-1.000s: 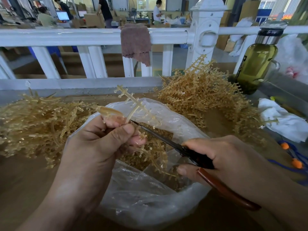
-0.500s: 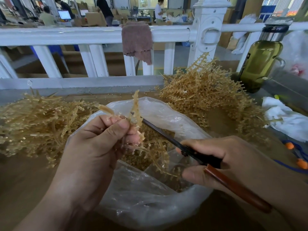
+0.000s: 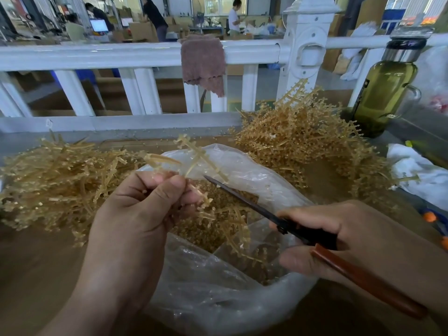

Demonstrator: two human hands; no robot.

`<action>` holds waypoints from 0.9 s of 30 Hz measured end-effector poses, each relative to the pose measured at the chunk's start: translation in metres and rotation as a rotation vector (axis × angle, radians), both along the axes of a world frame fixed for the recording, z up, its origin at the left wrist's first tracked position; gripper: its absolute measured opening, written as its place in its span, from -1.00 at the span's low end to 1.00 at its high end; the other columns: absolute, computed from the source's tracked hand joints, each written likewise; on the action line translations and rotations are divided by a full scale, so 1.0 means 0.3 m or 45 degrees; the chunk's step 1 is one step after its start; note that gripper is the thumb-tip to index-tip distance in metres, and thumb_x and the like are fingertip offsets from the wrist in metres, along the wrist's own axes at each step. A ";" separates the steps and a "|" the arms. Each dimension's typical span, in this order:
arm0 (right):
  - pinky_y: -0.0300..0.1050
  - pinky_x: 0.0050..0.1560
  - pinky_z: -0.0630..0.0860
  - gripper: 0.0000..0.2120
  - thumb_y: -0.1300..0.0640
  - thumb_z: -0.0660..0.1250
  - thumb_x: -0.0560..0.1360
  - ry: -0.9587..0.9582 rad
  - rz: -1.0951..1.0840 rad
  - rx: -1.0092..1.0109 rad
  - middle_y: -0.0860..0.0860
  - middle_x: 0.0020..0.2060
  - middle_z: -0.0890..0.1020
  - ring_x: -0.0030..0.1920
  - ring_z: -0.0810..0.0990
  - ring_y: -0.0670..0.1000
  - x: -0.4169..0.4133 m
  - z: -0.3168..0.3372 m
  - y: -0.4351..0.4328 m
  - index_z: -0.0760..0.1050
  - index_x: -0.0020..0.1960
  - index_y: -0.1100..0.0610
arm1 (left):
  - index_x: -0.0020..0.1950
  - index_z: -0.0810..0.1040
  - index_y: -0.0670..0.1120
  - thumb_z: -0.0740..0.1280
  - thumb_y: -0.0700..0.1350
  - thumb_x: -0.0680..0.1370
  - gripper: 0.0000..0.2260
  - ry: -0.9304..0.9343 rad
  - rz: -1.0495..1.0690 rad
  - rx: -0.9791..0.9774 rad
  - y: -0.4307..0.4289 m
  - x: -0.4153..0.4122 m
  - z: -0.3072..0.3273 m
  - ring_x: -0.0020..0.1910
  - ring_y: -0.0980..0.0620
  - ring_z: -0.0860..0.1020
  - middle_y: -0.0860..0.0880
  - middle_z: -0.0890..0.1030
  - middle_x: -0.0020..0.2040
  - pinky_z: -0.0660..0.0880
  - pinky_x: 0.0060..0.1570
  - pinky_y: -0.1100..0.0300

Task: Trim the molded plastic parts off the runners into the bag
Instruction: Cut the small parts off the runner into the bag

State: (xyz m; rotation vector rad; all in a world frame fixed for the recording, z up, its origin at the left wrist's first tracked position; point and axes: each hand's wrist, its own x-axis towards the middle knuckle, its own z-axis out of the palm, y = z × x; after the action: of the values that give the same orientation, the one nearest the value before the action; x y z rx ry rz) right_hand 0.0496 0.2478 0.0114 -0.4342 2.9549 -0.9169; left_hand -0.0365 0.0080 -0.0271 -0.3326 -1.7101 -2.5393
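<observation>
One runner pinched in curled fingers and thumb of left hand, above bag at 6 o'clock. Scissors gripped in wrapped fingers of right hand, entering from 4 o'clock. Keep runner over bag mouth; snip flush at each gate for a clean drop inside.

Past your brown worktop there's a white railing with a chunky post and a mauve rag slung over it. Behind that you've got a factory floor: cardboard boxes, a lit monitor, a few people working, and bright windows at the back.
</observation>
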 end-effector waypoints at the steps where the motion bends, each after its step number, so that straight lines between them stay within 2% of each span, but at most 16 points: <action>1: -0.27 -0.26 0.45 -0.53 -0.51 0.20 0.42 0.006 -0.004 -0.011 -0.16 -0.22 0.61 -0.25 0.60 -0.15 0.003 -0.001 -0.013 0.52 0.14 -0.25 | -0.29 0.59 0.05 0.46 -0.09 0.37 -0.91 0.022 -0.010 -0.010 0.006 0.003 0.000 -0.23 -0.01 0.70 -0.07 0.67 -0.24 0.60 -0.27 0.23; 5: -0.15 -0.16 0.48 -0.51 -0.49 0.15 0.41 0.082 -0.066 0.059 -0.14 -0.19 0.62 -0.20 0.59 -0.12 0.007 -0.015 -0.047 0.50 0.09 -0.17 | -0.31 0.62 0.05 0.47 -0.06 0.35 -0.93 0.096 -0.048 -0.016 0.019 0.020 0.011 -0.21 0.02 0.70 0.01 0.66 -0.26 0.58 -0.30 0.24; 9: -0.15 -0.11 0.47 -0.45 -0.50 0.09 0.40 0.175 -0.149 0.123 -0.17 -0.18 0.62 -0.14 0.58 -0.14 0.014 -0.017 -0.056 0.48 0.14 -0.15 | -0.33 0.63 0.04 0.47 -0.05 0.32 -0.95 0.097 -0.078 0.022 0.029 0.030 0.022 -0.23 0.06 0.67 0.05 0.64 -0.26 0.59 -0.29 0.24; 13: -0.21 -0.28 0.46 -0.45 -0.49 0.04 0.40 0.245 -0.190 0.237 -0.21 -0.25 0.56 -0.20 0.53 -0.17 0.019 -0.017 -0.067 0.49 0.14 -0.16 | -0.36 0.60 0.02 0.37 -0.16 0.43 -0.82 0.051 -0.114 0.072 0.035 0.028 0.010 -0.27 0.09 0.66 0.03 0.63 -0.28 0.57 -0.34 0.27; 15: -0.23 -0.30 0.46 -0.45 -0.47 0.04 0.40 0.277 -0.209 0.261 -0.22 -0.27 0.56 -0.24 0.52 -0.18 0.024 -0.018 -0.071 0.51 0.13 -0.16 | -0.35 0.59 0.02 0.37 -0.15 0.44 -0.83 0.022 -0.147 0.114 0.034 0.025 0.005 -0.27 0.10 0.66 0.03 0.62 -0.28 0.56 -0.33 0.29; 18: -0.16 -0.32 0.49 -0.47 -0.44 0.07 0.40 0.320 -0.235 0.273 -0.22 -0.28 0.55 -0.26 0.54 -0.14 0.030 -0.016 -0.077 0.54 0.11 -0.14 | -0.31 0.64 0.08 0.44 0.04 0.40 -0.90 0.080 -0.211 -0.015 0.032 0.020 0.004 -0.29 0.17 0.64 0.12 0.63 -0.31 0.55 -0.33 0.32; 22: -0.09 -0.36 0.52 -0.48 -0.41 0.09 0.43 0.371 -0.235 0.301 -0.21 -0.28 0.57 -0.28 0.55 -0.13 0.030 -0.021 -0.080 0.57 0.11 -0.10 | -0.26 0.67 0.13 0.53 0.21 0.33 -0.81 0.115 -0.238 -0.099 0.027 0.013 0.000 -0.27 0.19 0.65 0.14 0.64 -0.29 0.56 -0.32 0.31; 24: -0.15 -0.38 0.47 -0.50 -0.40 0.10 0.44 0.383 -0.229 0.304 -0.22 -0.30 0.53 -0.30 0.51 -0.15 0.028 -0.026 -0.082 0.57 0.12 -0.13 | -0.25 0.66 0.12 0.53 0.19 0.34 -0.82 0.099 -0.226 -0.085 0.026 0.011 -0.004 -0.27 0.18 0.65 0.13 0.64 -0.28 0.56 -0.34 0.30; 27: -0.14 -0.40 0.47 -0.52 -0.37 0.13 0.45 0.422 -0.228 0.290 -0.20 -0.31 0.53 -0.33 0.51 -0.14 0.025 -0.033 -0.085 0.59 0.13 -0.12 | -0.28 0.66 0.10 0.46 0.09 0.40 -0.90 0.075 -0.214 -0.043 0.027 0.013 -0.008 -0.28 0.16 0.65 0.11 0.64 -0.30 0.56 -0.37 0.28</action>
State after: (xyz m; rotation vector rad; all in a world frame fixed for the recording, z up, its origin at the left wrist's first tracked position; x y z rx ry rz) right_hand 0.0570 0.2222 0.0015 -0.3458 3.3956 -0.5512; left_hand -0.0327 0.0160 -0.0295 -0.5698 -1.7754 -2.5870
